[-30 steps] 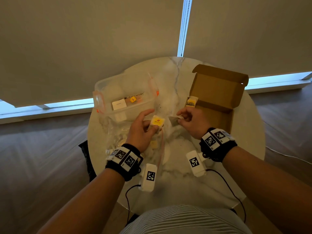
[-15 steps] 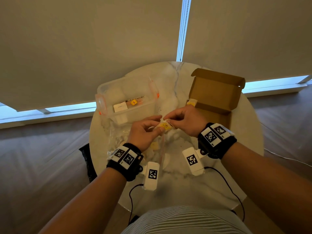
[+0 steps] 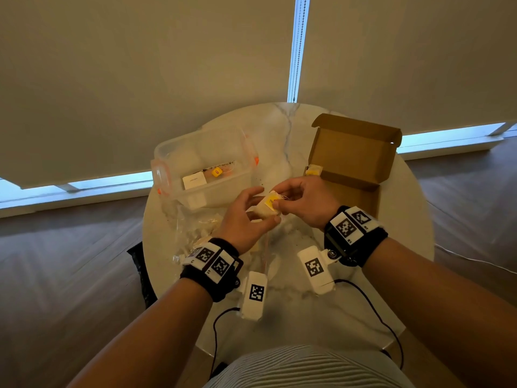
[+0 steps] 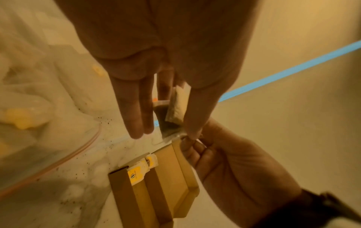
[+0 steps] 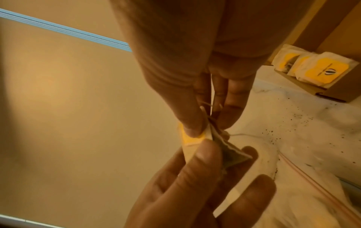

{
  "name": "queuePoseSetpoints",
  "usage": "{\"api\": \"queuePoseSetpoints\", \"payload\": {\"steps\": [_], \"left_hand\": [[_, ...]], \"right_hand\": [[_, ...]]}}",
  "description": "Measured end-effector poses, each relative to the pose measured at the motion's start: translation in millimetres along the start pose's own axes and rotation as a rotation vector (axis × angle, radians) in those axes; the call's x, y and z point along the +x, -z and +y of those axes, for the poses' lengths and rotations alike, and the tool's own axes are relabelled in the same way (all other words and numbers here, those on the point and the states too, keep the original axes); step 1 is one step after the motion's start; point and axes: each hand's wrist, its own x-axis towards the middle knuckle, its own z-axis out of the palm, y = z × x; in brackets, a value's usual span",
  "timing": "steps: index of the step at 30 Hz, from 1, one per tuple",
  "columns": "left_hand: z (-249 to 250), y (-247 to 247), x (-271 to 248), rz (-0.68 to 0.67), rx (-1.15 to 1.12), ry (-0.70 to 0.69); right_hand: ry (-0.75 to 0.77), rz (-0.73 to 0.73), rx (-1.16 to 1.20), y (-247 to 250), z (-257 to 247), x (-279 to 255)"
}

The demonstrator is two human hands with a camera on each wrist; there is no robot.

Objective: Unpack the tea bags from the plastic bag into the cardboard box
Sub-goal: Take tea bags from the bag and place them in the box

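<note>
A small pale tea bag with a yellow tag is held over the middle of the table by both hands. My left hand grips its lower part between thumb and fingers. My right hand pinches its upper edge at the tag, with a thin string trailing from it. The open cardboard box stands to the right, with a few yellow-tagged tea bags upright at its left end. The clear zip plastic bag lies crumpled under my left wrist, with more tea bags inside.
A clear plastic container with orange clips stands at the back left, holding a white card and a yellow tag. Tea crumbs speckle the round marble table. Window blinds hang close behind the table.
My right hand has come left from beside the box to meet my left hand. It now pinches the tea bag that my left hand held alone a second ago.
</note>
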Motion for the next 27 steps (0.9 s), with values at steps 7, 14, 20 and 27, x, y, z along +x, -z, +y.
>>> {"api": "queuePoseSetpoints", "payload": {"steps": [7, 14, 20, 27], "left_hand": [[5, -9, 8, -0.022, 0.362, -0.032], [4, -9, 8, -0.159, 0.246, 0.104], [-6, 0, 9, -0.152, 0.278, 0.102], [-13, 5, 14, -0.116, 0.291, 0.109]], "right_hand": [[0.020, 0.023, -0.076, 1, 4, 7], [-0.077, 0.098, -0.204, 41, 12, 20], [-0.193, 0.168, -0.469, 96, 40, 46], [-0.369, 0.101, -0.730, 95, 93, 57]]}}
